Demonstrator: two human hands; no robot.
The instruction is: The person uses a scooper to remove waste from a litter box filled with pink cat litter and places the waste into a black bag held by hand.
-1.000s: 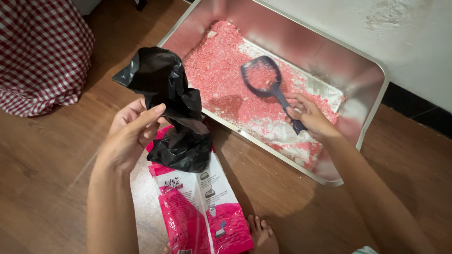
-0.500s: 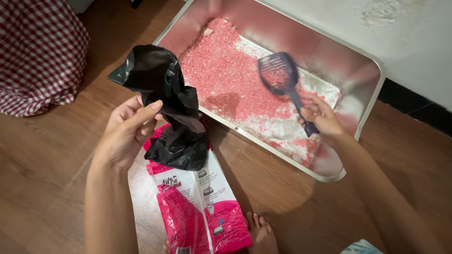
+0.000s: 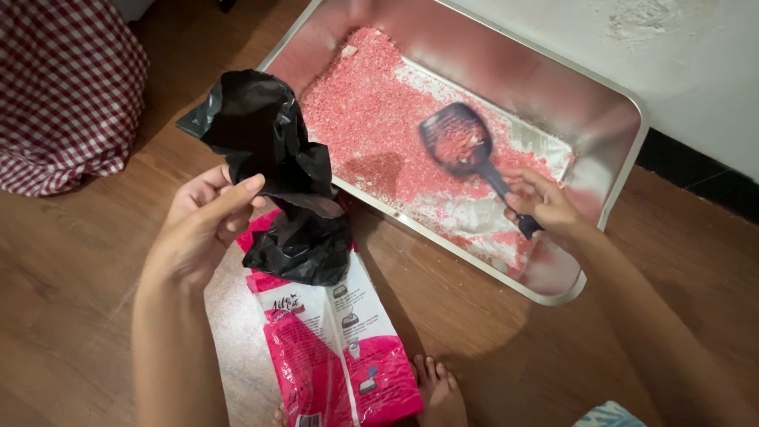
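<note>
A shiny metal tray [image 3: 609,111] lies on the wooden floor [image 3: 71,261] against a pale wall [image 3: 696,71], its bottom partly covered with pink granules [image 3: 371,119] and patches of white dust. To the upper left sits a heap of red-and-white checked cloth [image 3: 63,87]. A pink-and-white printed packet [image 3: 332,356] lies flat on the floor just in front of the tray, with bare toes [image 3: 439,391] beside its lower end. The packet's top is hidden under a crumpled black plastic bag [image 3: 281,170], which hangs between the viewer and the tray's near-left rim.

The left forearm rises from the bottom edge, wrist bent, palm turned towards the bag. The right arm comes in from the lower right and reaches over the tray's near rim.

The left hand [image 3: 202,229] pinches the bag at its middle, thumb on top and fingers curled behind, holding it up with its mouth towards the tray. The right hand [image 3: 545,205] is clenched round the handle of a dark slotted scoop [image 3: 458,142], whose blurred head is over the granules in the tray and carries some pink bits.
</note>
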